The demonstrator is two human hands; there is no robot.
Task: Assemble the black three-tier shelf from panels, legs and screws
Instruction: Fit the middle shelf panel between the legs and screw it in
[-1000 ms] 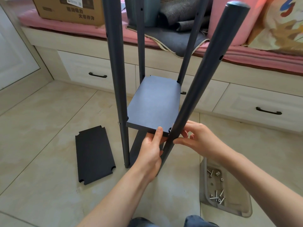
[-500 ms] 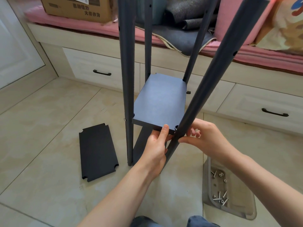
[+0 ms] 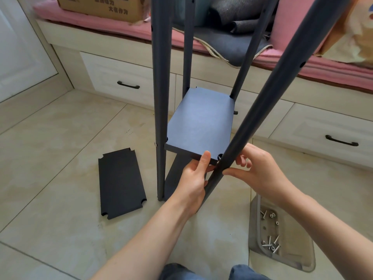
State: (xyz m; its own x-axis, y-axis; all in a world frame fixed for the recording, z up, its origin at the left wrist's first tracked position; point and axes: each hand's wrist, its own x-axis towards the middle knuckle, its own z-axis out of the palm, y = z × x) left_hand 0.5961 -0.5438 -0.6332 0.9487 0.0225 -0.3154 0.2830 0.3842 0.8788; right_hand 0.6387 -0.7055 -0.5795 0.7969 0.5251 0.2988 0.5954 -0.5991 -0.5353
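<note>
The black shelf frame stands on the floor with a bottom panel (image 3: 175,174) and a middle panel (image 3: 199,126) between the legs. My left hand (image 3: 191,178) grips the middle panel's near edge at its right corner, thumb on top. The front right leg (image 3: 272,93) leans toward me. My right hand (image 3: 260,172) pinches at this leg beside that corner, thumb tip on the leg and fingers curled behind it. Anything between the fingertips is hidden. A screw head shows on the front left leg (image 3: 160,77). A third black panel (image 3: 121,182) lies flat to the left.
A grey plastic tray (image 3: 254,229) with several loose screws (image 3: 270,243) sits on the tiles at the right. Behind the frame runs a window seat with drawers (image 3: 129,81), pink cushions and a cardboard box (image 3: 101,7). My knees are at the bottom edge.
Both hands stay at the same near right corner. The view has shifted slightly, and my right fingers have moved a little along the leg.
</note>
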